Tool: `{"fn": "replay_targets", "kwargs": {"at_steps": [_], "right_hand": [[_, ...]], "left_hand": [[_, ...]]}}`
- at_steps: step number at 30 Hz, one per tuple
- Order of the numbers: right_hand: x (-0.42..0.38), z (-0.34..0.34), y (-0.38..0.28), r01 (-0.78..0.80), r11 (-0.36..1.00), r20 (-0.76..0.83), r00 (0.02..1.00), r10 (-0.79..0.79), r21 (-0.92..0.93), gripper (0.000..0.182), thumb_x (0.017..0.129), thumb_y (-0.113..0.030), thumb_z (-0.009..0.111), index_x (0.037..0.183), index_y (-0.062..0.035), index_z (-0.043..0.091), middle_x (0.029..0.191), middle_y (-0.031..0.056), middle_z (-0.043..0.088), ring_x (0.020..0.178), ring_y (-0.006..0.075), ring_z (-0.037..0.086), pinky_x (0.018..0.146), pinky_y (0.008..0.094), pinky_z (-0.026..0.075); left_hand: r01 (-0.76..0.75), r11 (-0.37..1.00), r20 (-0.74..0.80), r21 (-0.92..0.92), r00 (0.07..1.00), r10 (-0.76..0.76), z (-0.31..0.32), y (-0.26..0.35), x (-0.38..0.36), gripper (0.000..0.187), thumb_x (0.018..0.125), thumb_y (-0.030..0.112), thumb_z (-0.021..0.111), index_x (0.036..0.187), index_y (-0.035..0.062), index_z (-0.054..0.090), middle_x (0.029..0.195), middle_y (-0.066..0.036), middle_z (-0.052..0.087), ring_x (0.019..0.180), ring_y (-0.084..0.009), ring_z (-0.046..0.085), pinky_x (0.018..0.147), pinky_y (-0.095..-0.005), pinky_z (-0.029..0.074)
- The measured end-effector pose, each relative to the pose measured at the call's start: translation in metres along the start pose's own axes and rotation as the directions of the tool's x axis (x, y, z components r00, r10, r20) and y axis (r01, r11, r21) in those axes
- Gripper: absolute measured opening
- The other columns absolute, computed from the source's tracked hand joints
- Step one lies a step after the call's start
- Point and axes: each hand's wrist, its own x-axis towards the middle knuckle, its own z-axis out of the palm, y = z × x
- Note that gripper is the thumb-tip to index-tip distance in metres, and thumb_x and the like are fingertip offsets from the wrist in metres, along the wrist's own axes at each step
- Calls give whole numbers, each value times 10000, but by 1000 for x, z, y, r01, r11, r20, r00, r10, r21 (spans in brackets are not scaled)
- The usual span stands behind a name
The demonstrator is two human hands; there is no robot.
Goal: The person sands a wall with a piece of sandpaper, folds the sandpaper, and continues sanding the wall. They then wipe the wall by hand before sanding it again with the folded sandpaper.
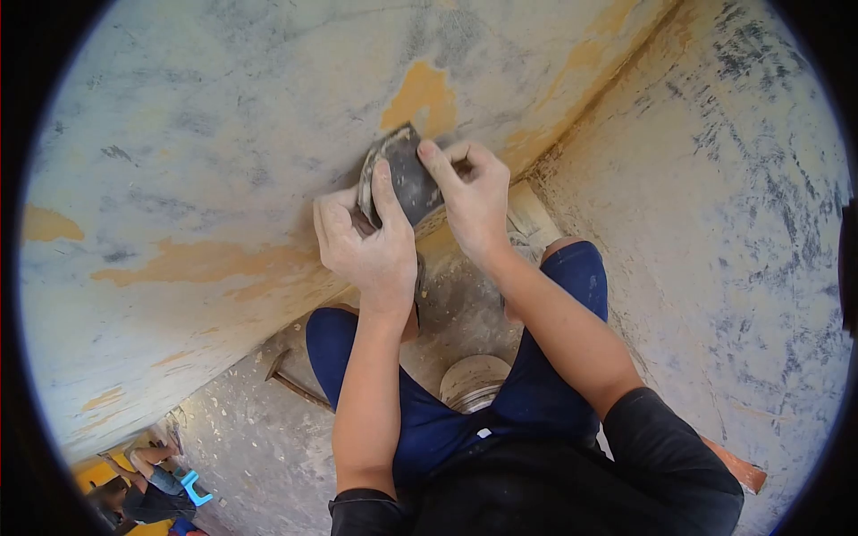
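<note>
A dark grey sheet of sandpaper [413, 183], dusted with pale powder, is gripped between both hands close to the wall [223, 161]. Its left edge curves over a lighter layer. My left hand [368, 234] pinches that left side, thumb lying across the front and fingers behind, partly hidden. On the upper right edge, my right hand [474, 192] presses with its thumb while the fingers curl behind. Both hands are whitened with dust. Just above the sheet, a bare yellow-orange patch [420, 94] shows through the wall's white coat.
A second wall [715, 223] meets the first in a corner at right. Between my legs is a whitish bucket [474, 380]. A hammer-like tool [297, 384] lies on the dusty floor [241, 438]. Far lower left are another person [156, 491] and a blue stool [194, 489].
</note>
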Motion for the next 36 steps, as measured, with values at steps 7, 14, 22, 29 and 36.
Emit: {"fn": "replay_targets", "kwargs": {"at_steps": [7,14,22,29,36], "right_hand": [[-2,-2,5,-27,999,9,1000,27,-18,361,941,-264,852,763,-14,661,671,-38,559,643,40,437,577,245,360],[1,3,-8,-20,1000,0,1000,20,-17,342,952,-239,840,760,-19,661,674,-44,564,633,36,443,576,238,360],[-11,-5,13,-35,998,-18,999,36,50,279,945,-213,843,820,-28,676,697,-51,559,657,31,448,601,236,366],[0,-8,14,165,925,-66,978,-199,-343,391,860,-262,908,1025,12,683,1082,117,667,1020,183,580,891,350,464],[17,-2,23,336,829,-140,889,-436,-447,1064,821,-323,916,1585,-1,250,1726,252,106,1595,404,136,1284,498,193]], "left_hand": [[-122,992,-28,-17,992,122,-1,-6,5,325,918,91,854,778,25,568,768,-48,563,646,-141,499,561,-311,419],[-83,996,0,13,997,83,-5,0,5,331,918,138,864,782,8,592,755,-54,594,696,-166,533,657,-324,472],[-54,998,51,-34,997,55,3,-8,2,330,901,139,878,779,11,600,778,-45,587,670,-142,505,606,-319,441],[-33,999,55,-24,998,34,12,-8,1,312,875,142,897,785,20,623,786,-55,614,700,-163,536,610,-312,431],[-283,937,9,203,958,287,17,-9,5,307,817,193,926,770,96,639,750,-5,647,711,-228,549,788,-374,420]]}}
